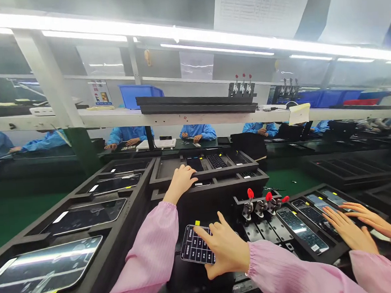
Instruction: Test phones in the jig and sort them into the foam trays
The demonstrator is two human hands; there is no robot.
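Observation:
My left hand [180,181] reaches forward onto the near rim of a stack of black trays [211,183]. Its fingers are curled together over a compartment, and what they grip is hidden. Lower down, my right hand [225,249] holds a small dark panel with a white grid and a yellow tab [195,248] by its right edge, thumb pointing up. Just right of it stands a black fixture [258,229] with three red-handled toggle clamps [267,200].
A long black foam tray [99,258] on the left holds several glossy phone screens. At the right, a co-worker's two hands [351,230] in pink sleeves rest on a tray of screens [321,253]. Workers in blue sit across the bench, under a shelf [187,116] carrying trays and blue bins.

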